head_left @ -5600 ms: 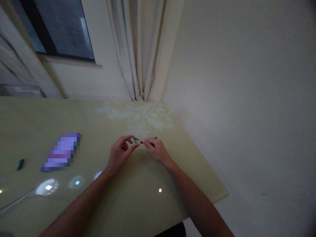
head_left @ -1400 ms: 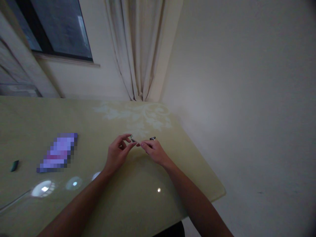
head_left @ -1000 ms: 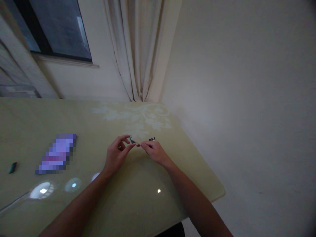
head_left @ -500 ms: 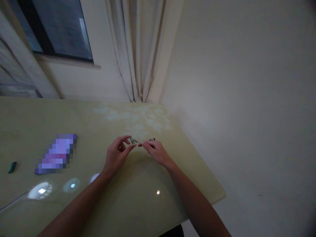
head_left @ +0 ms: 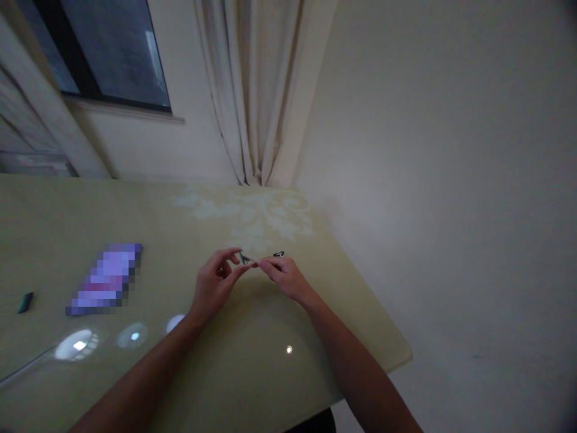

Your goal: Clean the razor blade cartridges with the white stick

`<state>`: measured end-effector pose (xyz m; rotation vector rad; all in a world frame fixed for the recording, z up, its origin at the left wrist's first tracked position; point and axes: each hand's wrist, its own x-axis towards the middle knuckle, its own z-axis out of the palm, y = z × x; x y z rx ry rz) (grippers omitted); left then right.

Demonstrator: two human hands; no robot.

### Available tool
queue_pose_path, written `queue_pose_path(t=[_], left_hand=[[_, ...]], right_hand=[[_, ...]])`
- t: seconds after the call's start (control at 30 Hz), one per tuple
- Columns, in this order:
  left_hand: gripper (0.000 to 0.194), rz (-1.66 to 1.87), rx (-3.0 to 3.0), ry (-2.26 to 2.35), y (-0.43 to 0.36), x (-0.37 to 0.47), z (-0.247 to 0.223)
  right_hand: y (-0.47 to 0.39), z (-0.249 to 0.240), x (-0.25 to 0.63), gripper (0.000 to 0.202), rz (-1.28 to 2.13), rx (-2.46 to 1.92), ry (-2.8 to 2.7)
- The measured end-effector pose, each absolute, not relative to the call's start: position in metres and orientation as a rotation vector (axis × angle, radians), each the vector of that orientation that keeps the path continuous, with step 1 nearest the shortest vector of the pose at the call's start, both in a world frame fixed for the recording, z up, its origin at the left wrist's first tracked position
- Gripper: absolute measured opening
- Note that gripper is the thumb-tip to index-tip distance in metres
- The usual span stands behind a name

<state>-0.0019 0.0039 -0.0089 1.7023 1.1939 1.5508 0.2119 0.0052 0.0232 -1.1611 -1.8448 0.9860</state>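
My left hand pinches a small green piece between thumb and forefinger, above the table. My right hand grips a thin, light-coloured stick, whose far end meets the green piece. The fingertips of both hands are very close together. Just beyond my right hand lies a small black object, partly hidden by the fingers; what it is cannot be made out.
On the pale glossy table, a blurred purple rectangular item lies left of my hands. Farther left is a small dark green object. A cable runs at the lower left. Curtains and a wall stand behind.
The fingertips of my left hand have moved slightly right, closer to my right hand. The green piece and the stick now overlap more. The view has shifted very slightly.
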Motion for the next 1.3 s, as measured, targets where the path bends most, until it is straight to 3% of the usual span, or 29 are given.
queue_pose_path(t=[0.43,1.3], left_hand=[[0.038,1.537,1.702,1.195,0.0027,-0.0006,-0.0071],[0.035,1.494,1.73,1.178,0.0059,-0.0005,-0.012]], right_hand=[[0.0066,0.02,0.2111,0.049,0.848,-1.282,-1.786],[0.0055,0.0176,0.2056,0.052,0.979,-1.198,-1.76]])
